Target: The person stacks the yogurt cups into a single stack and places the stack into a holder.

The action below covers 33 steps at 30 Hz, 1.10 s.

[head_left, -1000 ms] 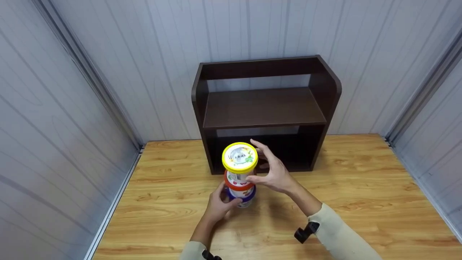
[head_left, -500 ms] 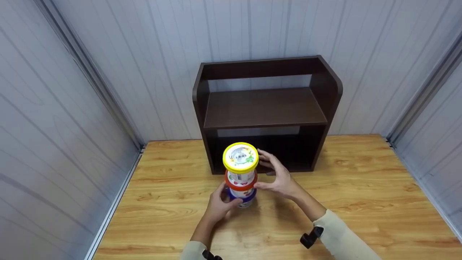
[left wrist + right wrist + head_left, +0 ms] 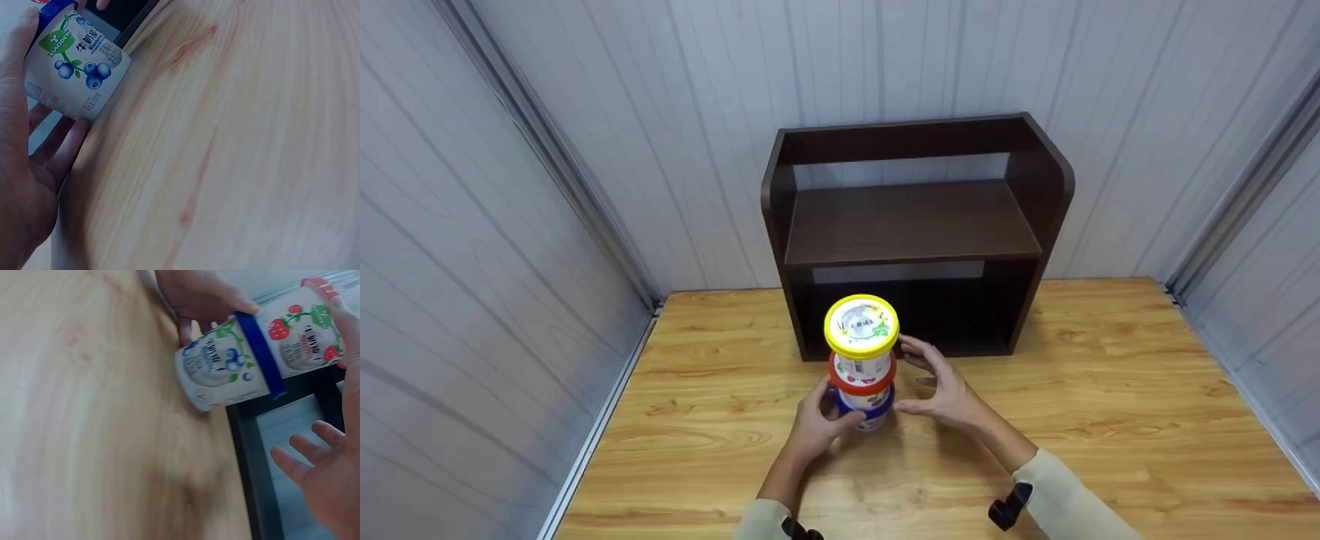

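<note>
Three yogurt tubs stand stacked on the table: a yellow-lidded tub (image 3: 861,326) on top, a red-lidded tub (image 3: 862,400) in the middle, and a blue-lidded blueberry tub (image 3: 84,73) at the bottom. My left hand (image 3: 814,429) grips the bottom tub from the left, its thumb by the blue lid. To the right of the stack, my right hand (image 3: 951,399) has its fingers spread and holds nothing. Strawberries show on the red-lidded tub in the right wrist view, where my right thumb overlaps it; whether they touch I cannot tell.
A dark brown two-tier shelf (image 3: 915,221) stands right behind the stack, against the white panelled back wall (image 3: 720,150). Side walls bound the wooden table (image 3: 697,420) on the left and right.
My right hand has come off the upper tubs and moved down and slightly right, beside the stack. The left hand and the tubs have stayed in place.
</note>
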### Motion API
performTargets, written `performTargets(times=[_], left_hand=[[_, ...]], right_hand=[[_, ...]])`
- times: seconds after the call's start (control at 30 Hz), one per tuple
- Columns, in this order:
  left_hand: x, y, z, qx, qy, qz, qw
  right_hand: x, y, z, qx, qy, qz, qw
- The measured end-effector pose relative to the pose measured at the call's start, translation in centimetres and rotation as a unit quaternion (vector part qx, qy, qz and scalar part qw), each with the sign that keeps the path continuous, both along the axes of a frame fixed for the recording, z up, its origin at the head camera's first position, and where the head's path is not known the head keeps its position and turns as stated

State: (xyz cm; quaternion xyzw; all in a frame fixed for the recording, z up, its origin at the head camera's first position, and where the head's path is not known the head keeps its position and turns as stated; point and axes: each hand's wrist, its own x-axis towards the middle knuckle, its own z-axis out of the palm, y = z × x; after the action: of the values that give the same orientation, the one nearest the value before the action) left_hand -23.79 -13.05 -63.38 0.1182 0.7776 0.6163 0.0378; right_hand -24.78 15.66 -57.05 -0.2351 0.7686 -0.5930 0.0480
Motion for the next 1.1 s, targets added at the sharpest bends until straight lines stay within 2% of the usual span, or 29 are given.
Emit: performTargets(times=[0.2,0.4,0.63,0.9,1.1], left_hand=[[0.0,0.1,0.0,0.005,-0.015,0.000,0.9999],[0.1,0.1,0.1,0.006,0.002,-0.004,1.0000],[0.1,0.1,0.2,0.017,0.003,-0.006,0.9998],[0.1,0.1,0.0,0.027,0.008,-0.007,0.9996],[0.2,0.1,0.0,0.023,0.016,-0.007,0.9996]], right_hand=[[0.1,-0.2,-1.8,-0.023,-0.003,0.017,0.9996],[0.2,-0.6,-3.2,-0.044,-0.026,0.028,0.9983],[0.2,-1.3,-4.3,-0.076,-0.043,0.049,0.9950],[0.4,-2.2,-5.2,-0.069,-0.053,0.043,0.9952],[0.4,-2.6,-5.6,-0.083,-0.063,0.027,0.9941]])
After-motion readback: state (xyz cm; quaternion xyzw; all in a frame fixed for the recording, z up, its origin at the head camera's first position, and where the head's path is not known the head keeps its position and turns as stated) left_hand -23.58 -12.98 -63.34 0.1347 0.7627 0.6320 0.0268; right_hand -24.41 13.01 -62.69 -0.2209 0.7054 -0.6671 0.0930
